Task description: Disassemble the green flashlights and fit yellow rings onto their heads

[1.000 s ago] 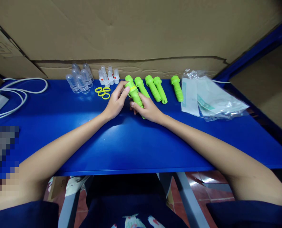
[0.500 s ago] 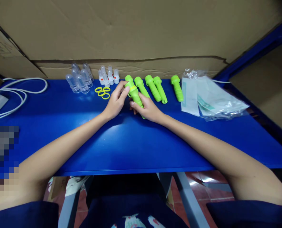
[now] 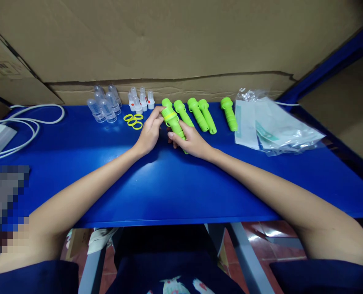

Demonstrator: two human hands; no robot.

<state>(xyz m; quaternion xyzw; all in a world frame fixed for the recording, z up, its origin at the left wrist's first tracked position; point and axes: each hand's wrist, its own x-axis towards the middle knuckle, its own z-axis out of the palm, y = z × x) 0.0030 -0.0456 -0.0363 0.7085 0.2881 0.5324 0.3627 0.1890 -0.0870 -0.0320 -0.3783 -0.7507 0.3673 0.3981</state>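
My right hand (image 3: 195, 142) is wrapped around the lower part of a lime-green flashlight body (image 3: 177, 130), held tilted over the table. A yellow ring (image 3: 169, 116) sits around it, just below the threaded upper end. My left hand (image 3: 151, 132) has its fingers closed at that threaded end, on its left side; some fingertips are hidden. Left of my left hand lie several loose yellow rings (image 3: 138, 125). Several more green flashlight bodies (image 3: 198, 114) lie behind and to the right of my hands.
Clear domed caps (image 3: 108, 110) and small white, clear-topped parts (image 3: 138, 105) stand at the back left. Plastic bags with printed sheets (image 3: 273, 126) lie right. A white cable (image 3: 51, 112) loops at left. Cardboard (image 3: 169, 45) walls the back of the blue table (image 3: 169, 188).
The left thumb has shifted back from the yellow ring, leaving more of the threaded end showing. The right hand keeps its hold. The whole view has shifted slightly.
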